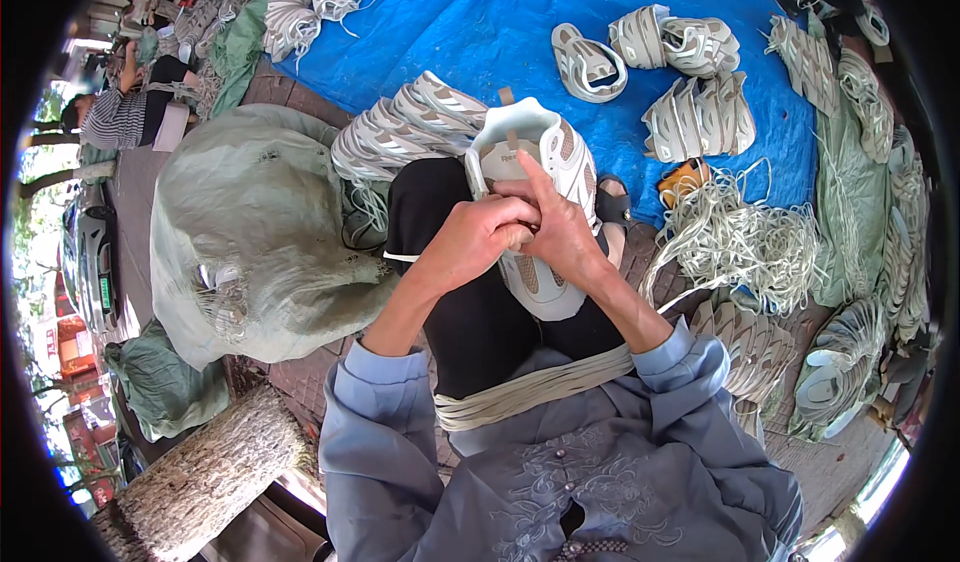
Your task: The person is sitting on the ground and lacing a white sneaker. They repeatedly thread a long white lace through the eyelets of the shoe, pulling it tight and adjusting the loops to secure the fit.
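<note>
A white and beige shoe upper (545, 287) without a sole lies over my black-trousered knees, its heel opening facing away from me. A brown pull tab (506, 95) stands up at its far end. Above its lacing area my hands meet. My left hand (470, 242) is closed, thumb and fingers pressed together against the right. My right hand (562, 234) has its index finger stretched forward over the upper, while its other fingers are curled in. What the fingers pinch is hidden between them. A bundle of cream laces (535, 387) rests across my lap.
Nested shoe uppers (415, 127) sit left of my knees; more stacks (700, 117) lie on a blue tarp (480, 22). A tangled lace heap (745, 247) is at right. A large pale sack (250, 232) stands left, near a stone block (215, 462). Another person (120, 117) is far left.
</note>
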A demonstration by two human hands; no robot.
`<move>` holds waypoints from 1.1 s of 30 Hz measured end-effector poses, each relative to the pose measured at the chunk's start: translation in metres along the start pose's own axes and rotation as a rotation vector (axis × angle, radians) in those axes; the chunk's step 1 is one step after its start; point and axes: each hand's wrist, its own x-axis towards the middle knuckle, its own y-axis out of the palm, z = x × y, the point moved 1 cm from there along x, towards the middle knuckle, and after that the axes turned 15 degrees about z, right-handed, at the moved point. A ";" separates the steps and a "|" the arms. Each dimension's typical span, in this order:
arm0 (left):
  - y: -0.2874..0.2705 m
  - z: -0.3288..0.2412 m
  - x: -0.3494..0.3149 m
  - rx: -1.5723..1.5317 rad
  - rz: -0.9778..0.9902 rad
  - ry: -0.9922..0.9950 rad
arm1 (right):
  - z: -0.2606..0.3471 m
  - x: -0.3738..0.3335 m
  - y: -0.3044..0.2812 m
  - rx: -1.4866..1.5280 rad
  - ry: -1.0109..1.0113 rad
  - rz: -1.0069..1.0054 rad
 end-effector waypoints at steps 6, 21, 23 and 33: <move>0.003 0.006 -0.002 0.010 -0.060 0.009 | 0.000 0.005 0.003 -0.150 0.021 0.035; 0.021 0.013 0.001 0.190 -0.303 0.163 | -0.019 -0.027 -0.013 0.060 -0.145 -0.162; 0.022 0.012 0.002 0.223 -0.309 0.137 | -0.021 -0.028 -0.018 0.034 -0.172 -0.156; 0.026 -0.010 0.040 0.611 -0.172 -0.236 | -0.032 -0.043 -0.051 -0.317 -0.032 -0.037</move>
